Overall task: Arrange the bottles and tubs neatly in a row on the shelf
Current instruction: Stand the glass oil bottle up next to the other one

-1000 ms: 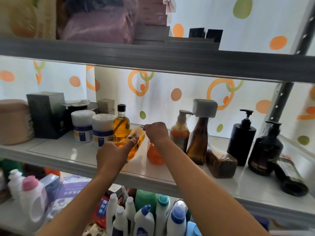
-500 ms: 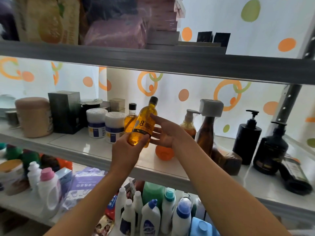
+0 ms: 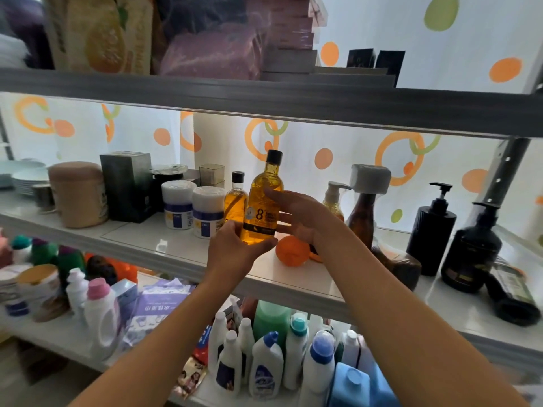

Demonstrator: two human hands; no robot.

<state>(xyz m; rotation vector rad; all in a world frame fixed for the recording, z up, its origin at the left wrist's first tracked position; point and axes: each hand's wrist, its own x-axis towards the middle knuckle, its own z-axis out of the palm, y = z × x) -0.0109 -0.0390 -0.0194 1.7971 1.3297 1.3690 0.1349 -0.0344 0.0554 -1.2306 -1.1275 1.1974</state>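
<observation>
My left hand (image 3: 235,251) grips the base of an amber bottle with a black cap (image 3: 264,198), held upright just above the white middle shelf (image 3: 164,245). My right hand (image 3: 302,218) is open, its fingers spread beside the bottle's right side. Left of it stand a smaller amber bottle (image 3: 235,201) and two white tubs (image 3: 207,211) (image 3: 177,205). An orange round bottle (image 3: 292,249) lies behind my right wrist. Further right are a pump bottle (image 3: 333,198), a brown bottle with a grey cap (image 3: 364,210), a brown bottle on its side (image 3: 405,265) and two black pump bottles (image 3: 432,227) (image 3: 470,254).
A dark bottle (image 3: 511,295) lies on its side at the shelf's right end. A beige tub (image 3: 78,195), a dark box (image 3: 127,186) and stacked plates (image 3: 26,177) fill the left end. The shelf above (image 3: 264,98) hangs low. Detergent bottles (image 3: 264,365) crowd the lower shelf.
The amber bottle went from tilted on its side to upright in my left hand. My right hand let go of its cap and opened beside it. The view shifted slightly left.
</observation>
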